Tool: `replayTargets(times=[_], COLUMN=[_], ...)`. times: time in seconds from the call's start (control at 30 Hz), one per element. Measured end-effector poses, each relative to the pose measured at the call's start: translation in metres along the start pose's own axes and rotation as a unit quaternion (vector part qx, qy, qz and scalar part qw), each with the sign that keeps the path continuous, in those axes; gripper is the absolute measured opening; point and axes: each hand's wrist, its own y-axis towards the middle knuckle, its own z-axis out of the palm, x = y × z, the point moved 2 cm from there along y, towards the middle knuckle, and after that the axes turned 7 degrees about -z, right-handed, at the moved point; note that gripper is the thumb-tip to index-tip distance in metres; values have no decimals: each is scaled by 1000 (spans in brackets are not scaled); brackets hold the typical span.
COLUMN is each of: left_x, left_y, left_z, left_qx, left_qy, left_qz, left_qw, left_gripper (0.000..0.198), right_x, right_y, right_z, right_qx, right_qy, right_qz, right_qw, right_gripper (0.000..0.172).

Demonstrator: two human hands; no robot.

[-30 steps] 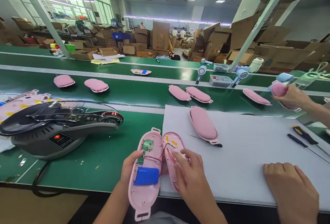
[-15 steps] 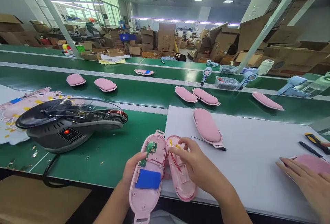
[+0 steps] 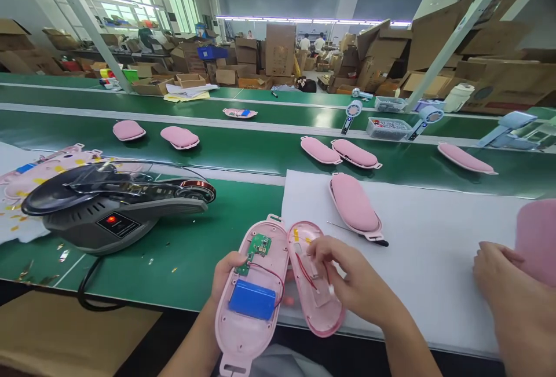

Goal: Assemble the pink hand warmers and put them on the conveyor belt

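Observation:
An opened pink case lies in two halves in front of me. My left hand (image 3: 228,273) grips the left half (image 3: 243,336), its thumb by the green circuit board (image 3: 260,244). That half also carries a blue battery (image 3: 252,300) with thin leads. The right half (image 3: 324,322), lined with yellow tape bits and a pale flat pad, sits tilted beside it. Over its inside, my right hand (image 3: 347,273) has its fingertips pinched together on a red wire (image 3: 327,274); the fingers partly hide the wire. Other red wires (image 3: 306,273) lie left of the fingers.
A dark tape dispenser (image 3: 117,209) stands left, near a yellow-spotted pink pile (image 3: 61,174). A closed pink case (image 3: 354,203) rests on the white sheet (image 3: 417,232) beside a thin screwdriver (image 3: 381,242). Another person's hand (image 3: 499,273) holds a pink piece at right. More pink cases (image 3: 356,154) lie beyond.
My right hand has moved from the right half's upper edge down over its middle, and its fingers have closed. At right, the other person's hand has lifted the pink piece.

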Motion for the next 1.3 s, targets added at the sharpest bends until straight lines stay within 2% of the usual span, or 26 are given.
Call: replayTargets(times=[0.07, 0.17, 0.27, 0.43, 0.53, 0.6, 0.67, 0.77, 0.87, 0.97, 1.13, 1.2, 1.3], left_x=[-1, -2, -5, -7, -5, -4, -2, -1, 0, 2, 9, 10, 9], left_y=[0, 1, 4, 7, 3, -1, -3, -2, 1, 3, 2, 1, -2], left_z=[2, 2, 1, 2, -1, -2, 0, 6, 13, 20, 29, 30, 30], left_qx=[3, -4, -12, -2, -42, -71, -88, -106, -117, -126, -154, -153, -161], left_qy=[-1, 1, 1, 9, 41, 63, 78, 104, 127, 134, 159, 154, 143], left_qz=[-20, -43, -35, -35, -12, 4, 11, 25, 49, 94, 162, 165, 158], left_qw=[1000, 999, 999, 999, 998, 995, 993, 989, 984, 979, 962, 962, 964], left_gripper=[54, 55, 53, 52, 48, 43, 41, 43, 58, 79, 80, 81, 77], right_x=[0, 0, -2, -7, -3, 3, 10, 20, 24, 24, 25, 26, 26], right_y=[-13, -26, -32, -28, -17, -6, 8, 23, 30, 30, 29, 29, 29], right_z=[0, 6, 14, 16, 14, 15, 18, 24, 31, 37, 41, 42, 41], right_qx=[28, 65, 73, -11, -77, -92, -84, -53, -17, -3, -9, -8, -29], right_qy=[-20, -71, -108, -138, -53, 41, 101, 128, 145, 150, 163, 139, 64], right_qz=[11, 43, 27, -60, -78, -30, 48, 142, 190, 210, 230, 206, 134], right_qw=[999, 994, 991, 989, 993, 995, 990, 980, 971, 966, 960, 968, 989], right_gripper=[32, 45, 51, 35, 33, 33, 30, 24, 20, 15, 10, 11, 16])
